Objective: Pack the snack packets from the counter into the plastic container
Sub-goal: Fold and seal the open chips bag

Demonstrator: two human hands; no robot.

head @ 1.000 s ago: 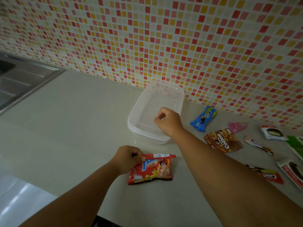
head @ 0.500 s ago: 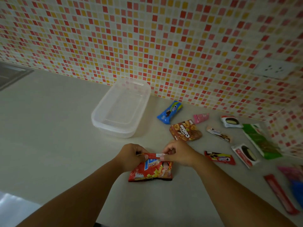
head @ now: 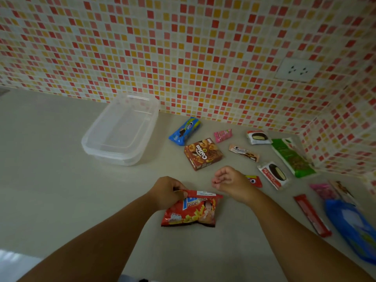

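My left hand [head: 165, 192] pinches the top edge of a red potato snack bag [head: 191, 211] lying on the counter in front of me. My right hand [head: 228, 180] hovers just right of the bag's top, fingers curled, holding nothing. The clear plastic container [head: 122, 131] stands with nothing in it against the tiled wall, up and left of both hands. Several snack packets lie to the right: a blue cookie pack [head: 184, 131], a brown Collon box [head: 203, 154], a small pink packet [head: 222, 135] and a red packet [head: 254, 180] partly hidden behind my right hand.
More packets spread to the right: white pie packs [head: 258, 137] [head: 273, 175], a green pack [head: 292, 156], a long red stick [head: 312, 215], a large blue bag [head: 352, 226]. The tiled wall turns a corner at right, with a socket [head: 298, 69].
My right hand went from the container to the red bag's top edge, then let go and lifted slightly right. The view has swung right, showing more packets.
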